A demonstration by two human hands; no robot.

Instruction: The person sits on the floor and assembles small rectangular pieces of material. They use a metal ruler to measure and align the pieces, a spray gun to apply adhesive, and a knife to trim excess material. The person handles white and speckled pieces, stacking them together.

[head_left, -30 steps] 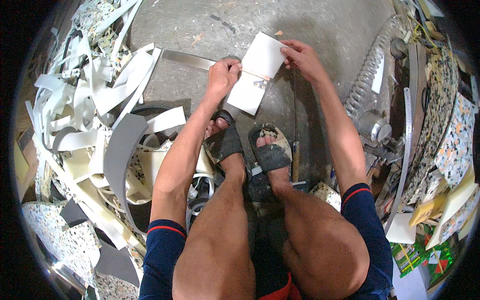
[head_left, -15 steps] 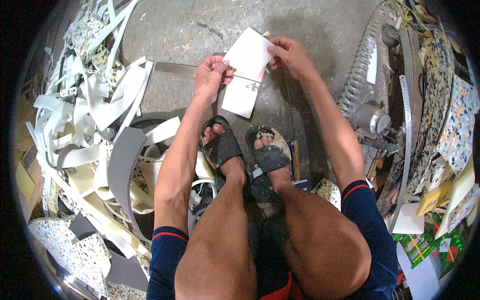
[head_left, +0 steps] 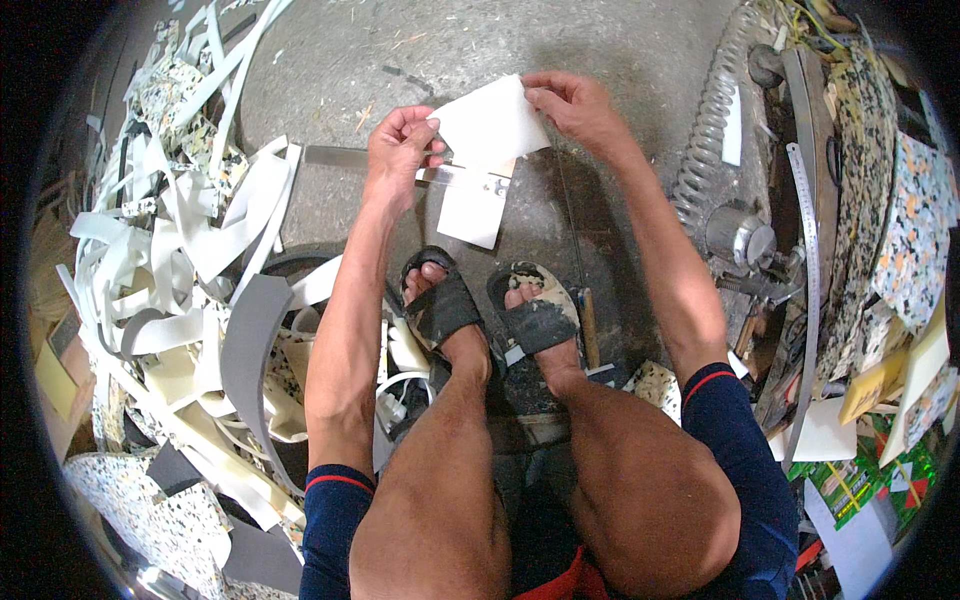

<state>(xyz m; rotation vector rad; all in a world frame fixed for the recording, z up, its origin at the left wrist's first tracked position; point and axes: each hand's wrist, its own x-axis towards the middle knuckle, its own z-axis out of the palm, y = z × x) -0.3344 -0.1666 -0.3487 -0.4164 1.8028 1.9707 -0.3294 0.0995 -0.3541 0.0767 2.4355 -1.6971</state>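
Both hands hold a white sheet (head_left: 490, 122) by opposite corners, above the floor ahead of my feet. At its left corner, my left hand (head_left: 402, 150) pinches it between thumb and fingers. My right hand (head_left: 572, 105) grips the upper right corner, fingers bent behind it. The sheet looks thin and slightly curved. Just below, partly covered by it, lies a second white piece (head_left: 470, 215) with small metal parts at its top edge. A flat grey metal strip (head_left: 335, 157) runs out leftward behind my left wrist.
A heap of white foam offcuts (head_left: 200, 200) and a curved dark grey strip (head_left: 255, 345) fill the left. To the right are a large coil spring (head_left: 708, 130), a round metal part (head_left: 742, 235), a ruler (head_left: 805, 200) and speckled foam sheets (head_left: 905, 245). A wooden-handled tool (head_left: 590, 330) lies beside my right sandal (head_left: 538, 325).
The held sheet has turned and moved slightly down, its top corner now at my right fingers. My left hand has shifted a little left; both hands keep their hold.
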